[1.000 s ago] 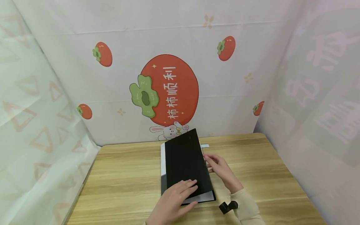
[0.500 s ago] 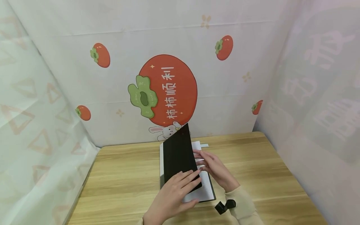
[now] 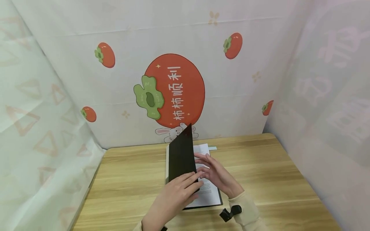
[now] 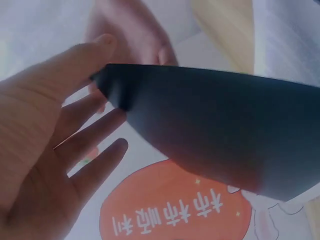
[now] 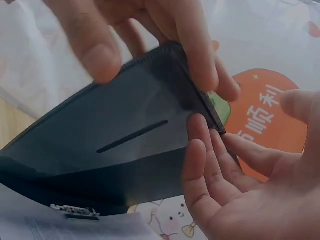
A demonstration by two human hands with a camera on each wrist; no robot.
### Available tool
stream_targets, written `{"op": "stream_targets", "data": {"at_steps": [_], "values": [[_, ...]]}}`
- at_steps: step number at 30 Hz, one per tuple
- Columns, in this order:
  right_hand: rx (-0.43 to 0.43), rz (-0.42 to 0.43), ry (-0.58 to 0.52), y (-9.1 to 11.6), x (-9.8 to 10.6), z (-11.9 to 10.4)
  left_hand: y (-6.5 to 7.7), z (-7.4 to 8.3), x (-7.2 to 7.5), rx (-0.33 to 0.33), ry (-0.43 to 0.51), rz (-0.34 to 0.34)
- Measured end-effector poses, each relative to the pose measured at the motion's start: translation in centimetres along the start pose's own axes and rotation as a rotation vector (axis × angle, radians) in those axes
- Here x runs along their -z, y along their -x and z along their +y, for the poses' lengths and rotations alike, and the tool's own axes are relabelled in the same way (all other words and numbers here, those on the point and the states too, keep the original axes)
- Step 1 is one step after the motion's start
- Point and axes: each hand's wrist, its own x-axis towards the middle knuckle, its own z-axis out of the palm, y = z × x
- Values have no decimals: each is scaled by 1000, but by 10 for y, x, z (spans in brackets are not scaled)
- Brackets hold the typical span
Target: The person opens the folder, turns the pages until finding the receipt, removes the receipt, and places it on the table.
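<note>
A black folder [image 3: 180, 158] lies on the wooden table, its front cover lifted and tilted up. Printed sheets [image 3: 210, 194] show inside it. In the right wrist view a metal clip [image 5: 75, 211] sits by the spine, and the cover's inner side has a slit pocket [image 5: 132, 137]. My left hand [image 3: 173, 195] pinches the cover's near free corner, thumb [image 5: 102, 62] on the inner face and fingers outside. My right hand [image 3: 219, 175] is at the cover's free edge, its loosely bent fingers [image 5: 196, 160] against that edge and the thumb apart.
The wooden table [image 3: 127, 179] extends to both sides of the folder. A pale blue tab [image 3: 212, 148] sticks out at the folder's far right. Printed cloth [image 3: 121, 80] with persimmons and a rabbit hangs close behind. A small black camera [image 3: 230, 212] is on the right sleeve.
The cover has swung up and leftward, uncovering the printed sheets. My right hand has moved left along with the free edge; my left hand now grips the near corner instead of lying on the cover.
</note>
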Motion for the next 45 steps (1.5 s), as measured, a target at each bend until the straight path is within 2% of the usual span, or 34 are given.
{"op": "stream_targets", "data": {"at_steps": [6, 9, 13, 19, 22, 26, 31, 37, 42, 45], "values": [[17, -64, -9, 0, 1, 3, 2, -4, 14, 56, 79, -17], [14, -45, 12, 0, 4, 6, 4, -8, 18, 67, 120, -14], [-30, 101, 64, 1, 15, 15, 10, -14, 27, 99, 155, 11], [-88, 362, 138, 5, 35, 34, 27, -21, 42, 200, 205, 76], [-111, 448, 173, 7, 42, 42, 37, -23, 48, 243, 222, 103], [-127, 533, 278, 9, 48, 51, 47, -25, 53, 277, 220, 141], [-154, 585, 416, 9, 52, 58, 60, -27, 57, 326, 212, 178], [-190, 627, 482, 7, 53, 66, 77, -31, 60, 368, 209, 231], [-206, 609, 505, 7, 51, 71, 90, -33, 58, 369, 186, 321], [-213, 583, 499, 7, 51, 74, 99, -33, 54, 359, 140, 418]]}}
